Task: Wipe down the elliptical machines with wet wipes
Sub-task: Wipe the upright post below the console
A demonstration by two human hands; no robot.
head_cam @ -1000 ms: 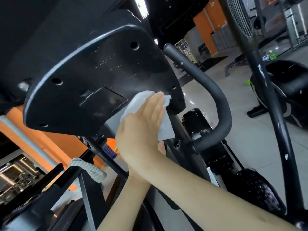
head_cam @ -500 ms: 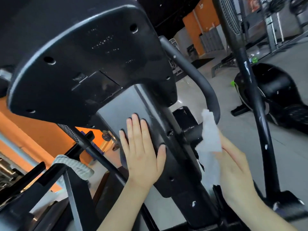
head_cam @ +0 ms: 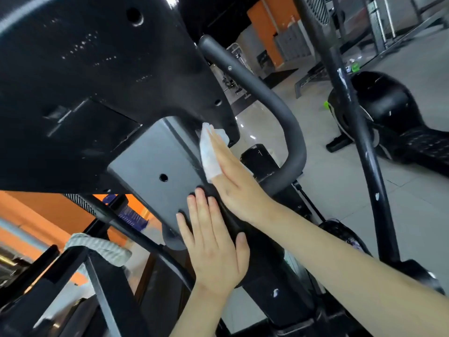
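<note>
I look up at the back of the elliptical's black console point(head_cam: 97, 69) and the grey column point(head_cam: 155, 152) below it. My right hand point(head_cam: 233, 176) lies flat with straight fingers and presses a white wet wipe point(head_cam: 209, 152) against the column's right edge, just under the console's lower rim. My left hand point(head_cam: 213, 246) rests flat and open on the column lower down, fingers pointing up, touching nothing else. A curved black handlebar point(head_cam: 279, 110) arcs behind my right hand.
A thin black swing-arm pole point(head_cam: 359, 132) rises at the right. Another black elliptical point(head_cam: 384, 103) stands on the grey tiled floor beyond it. A striped cloth point(head_cam: 97, 246) hangs on a black frame at lower left. Orange walls show behind.
My right hand has carried the wipe from the right side up and left onto the column's edge under the console. My left hand stays flat on the column.
</note>
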